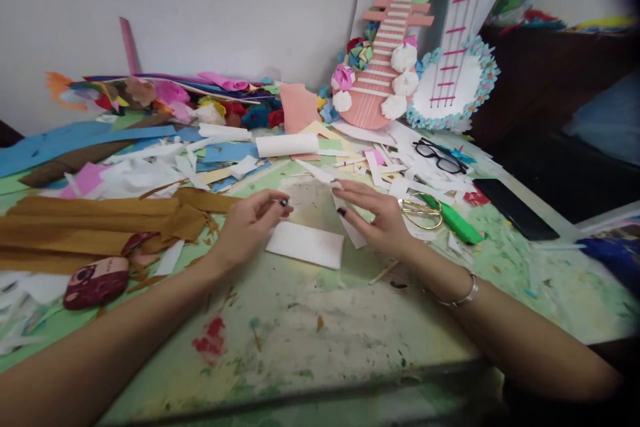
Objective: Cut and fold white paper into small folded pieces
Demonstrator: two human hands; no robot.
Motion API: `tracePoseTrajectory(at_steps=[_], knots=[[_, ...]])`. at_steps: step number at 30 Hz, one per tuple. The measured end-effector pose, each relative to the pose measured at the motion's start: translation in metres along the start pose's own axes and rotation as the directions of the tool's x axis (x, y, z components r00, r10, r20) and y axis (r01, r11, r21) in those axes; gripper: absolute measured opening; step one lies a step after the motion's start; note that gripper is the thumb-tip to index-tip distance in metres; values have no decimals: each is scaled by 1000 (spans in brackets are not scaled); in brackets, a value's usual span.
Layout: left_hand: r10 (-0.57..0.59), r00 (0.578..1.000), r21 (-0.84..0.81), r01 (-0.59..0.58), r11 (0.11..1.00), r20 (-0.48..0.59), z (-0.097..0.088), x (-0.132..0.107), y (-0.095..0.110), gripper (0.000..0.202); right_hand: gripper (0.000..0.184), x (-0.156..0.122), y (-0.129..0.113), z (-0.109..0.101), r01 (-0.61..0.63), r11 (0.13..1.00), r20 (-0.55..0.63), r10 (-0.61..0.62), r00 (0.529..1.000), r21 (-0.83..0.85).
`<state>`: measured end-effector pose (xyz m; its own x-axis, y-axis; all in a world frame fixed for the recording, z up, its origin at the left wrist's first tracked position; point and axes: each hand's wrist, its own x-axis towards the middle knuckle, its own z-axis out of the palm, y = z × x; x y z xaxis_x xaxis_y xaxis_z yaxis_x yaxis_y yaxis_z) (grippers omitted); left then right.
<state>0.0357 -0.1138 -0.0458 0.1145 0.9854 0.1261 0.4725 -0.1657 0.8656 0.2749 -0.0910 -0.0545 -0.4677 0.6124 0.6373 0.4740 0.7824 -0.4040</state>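
In the head view, a rectangle of folded white paper (306, 245) lies flat on the paint-stained pale green desk (350, 327), between the two hands. The left hand (249, 221) is just beyond its left end, thumb and forefinger drawn narrowly together; whether anything is pinched there cannot be told. The right hand (377, 215) has its fingers stretched out and the thumb apart, over a narrow strip of thin white paper (354, 233); whether it grips or only touches the strip is unclear.

The strip looks light enough to crease or slide if a fingertip catches it. A sweep of the right wrist could knock the gold-coloured metal loops (423, 209), perhaps scissor handles, beside a bright green slim object (457, 219). White offcuts crowd that side, so the strip could easily be lost among them. The black-framed glasses (440, 156) lie among the scraps and could be bumped by a long reach.

No box, cup or tray can be made out. A rounded maroon item (96, 282), near mustard-brown crinkled paper (95, 230), might be a small case; its contents, if any, are hidden.
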Motion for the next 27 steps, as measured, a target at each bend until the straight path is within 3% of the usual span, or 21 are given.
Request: tracePoseTrajectory(at_steps=[2,4,8,10,13,17,23,27], knots=[[-180,983,-224,170,960,-26,-6,8,-1,33,27,-4,-16,-4,115,979,118,-135,984,169],[-295,955,-294,279,914,-12,-12,15,-5,35,26,-9,-29,-6,148,952,311,-231,922,268],[-297,944,-205,322,924,143,-26,23,-13,51,27,-15,-36,-8,118,909,529,-334,780,400],[-238,945,-125,271,955,226,-30,24,-16,51,27,-16,-33,-10,61,904,548,-309,777,423],[-82,945,-5,89,996,315,-29,24,-20,35,24,-17,-28,-12,-5,903,540,-253,803,431],[2,956,123,-40,992,293,-22,21,-22,24,26,-17,-26,-12,-16,899,575,-266,774,437],[48,949,256,-133,958,312,-18,21,-22,30,31,-18,-42,-9,140,899,600,-386,700,415],[87,937,269,-185,945,339,-17,21,-23,28,36,-19,-59,-7,299,909,627,-416,659,289]])
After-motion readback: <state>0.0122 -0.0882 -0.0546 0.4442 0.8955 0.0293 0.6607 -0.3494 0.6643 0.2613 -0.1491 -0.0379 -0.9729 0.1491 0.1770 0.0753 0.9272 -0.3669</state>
